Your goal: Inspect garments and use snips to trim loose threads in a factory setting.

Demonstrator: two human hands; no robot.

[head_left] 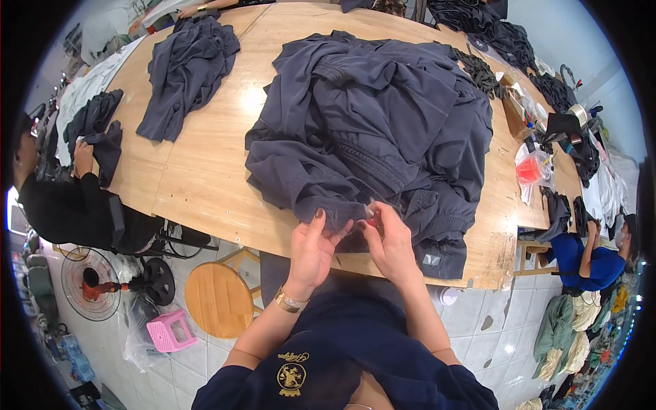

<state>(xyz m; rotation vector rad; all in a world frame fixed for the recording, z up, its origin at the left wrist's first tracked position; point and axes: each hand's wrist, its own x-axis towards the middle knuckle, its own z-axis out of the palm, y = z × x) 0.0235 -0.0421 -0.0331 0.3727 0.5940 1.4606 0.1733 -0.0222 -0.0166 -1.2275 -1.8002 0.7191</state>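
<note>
A: Colours, pls?
B: Garment pile (369,113), 12–1 o'clock: plain dk slate-navy, w/ whitish mark (432,260) at 4. Small item (372,220) nr centre: red.
A: Table (212,150)?
B: Lt tan, wood grain. Round stool (219,299) at 8: honey-tan. Plastic stool (161,335), also 8: pink.
A: Fan (90,277), 8-ish?
B: Orange-red middle, blk base.
A: Tops?
B: Wearer's top (410,376), 6: navy w/ gold crest (291,378). Bracelet (290,301), 7: gold. Co-worker's top (68,212), 9: blk. Other co-worker's top (594,262), 3: bright blue.
A: Rest, approx?
B: Container (528,171), 3: red-orange. Cloth (557,321), 4: grey-green. Floor (471,314), 4: pale grey tiles, dk blotches.
</note>
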